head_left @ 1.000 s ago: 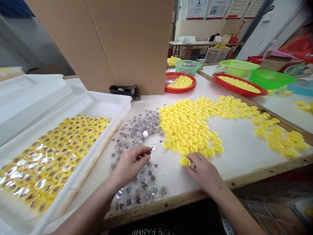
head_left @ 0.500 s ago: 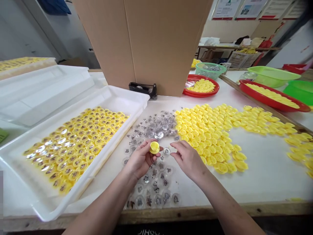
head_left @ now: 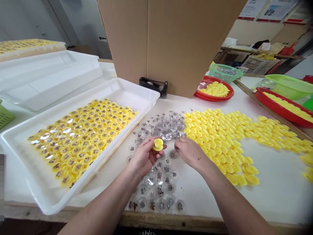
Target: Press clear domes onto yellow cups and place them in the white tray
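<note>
The left hand [head_left: 143, 157] grips a yellow cap [head_left: 158, 144] above clear discs [head_left: 158, 186] on the worktop [head_left: 281, 202]. The right hand [head_left: 189, 152] is half open and holds nothing. A white tray [head_left: 137, 88] sits left, a brown box [head_left: 171, 42] ahead.

Yellow cap [head_left: 158, 144], probably plastic, left hand [head_left: 143, 157]

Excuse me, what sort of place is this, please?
It is probably a small workshop for assembling plastic goods by hand. Many yellow caps and clear capsules are laid out on a long bench, and a white tray holds neat rows of caps.
</note>
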A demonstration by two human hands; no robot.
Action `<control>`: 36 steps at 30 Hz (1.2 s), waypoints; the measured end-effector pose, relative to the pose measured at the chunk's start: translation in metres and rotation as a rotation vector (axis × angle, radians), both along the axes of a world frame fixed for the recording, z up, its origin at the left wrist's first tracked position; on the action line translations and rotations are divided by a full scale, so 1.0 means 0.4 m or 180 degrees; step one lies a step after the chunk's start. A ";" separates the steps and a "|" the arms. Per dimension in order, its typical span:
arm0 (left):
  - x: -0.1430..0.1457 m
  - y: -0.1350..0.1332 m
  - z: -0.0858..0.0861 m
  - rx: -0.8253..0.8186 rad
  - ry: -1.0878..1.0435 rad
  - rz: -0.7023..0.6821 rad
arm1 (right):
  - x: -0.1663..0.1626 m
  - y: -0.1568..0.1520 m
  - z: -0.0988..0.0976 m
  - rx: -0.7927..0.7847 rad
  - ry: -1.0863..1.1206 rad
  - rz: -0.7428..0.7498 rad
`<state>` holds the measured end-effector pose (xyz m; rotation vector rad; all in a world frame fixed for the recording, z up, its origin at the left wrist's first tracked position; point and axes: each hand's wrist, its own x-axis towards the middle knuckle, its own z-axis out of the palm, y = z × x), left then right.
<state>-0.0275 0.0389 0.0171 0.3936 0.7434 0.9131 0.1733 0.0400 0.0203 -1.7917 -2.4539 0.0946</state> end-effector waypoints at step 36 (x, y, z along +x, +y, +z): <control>-0.001 -0.013 0.012 0.0313 -0.0031 -0.0100 | 0.027 -0.174 0.010 0.0165 0.0942 -0.0321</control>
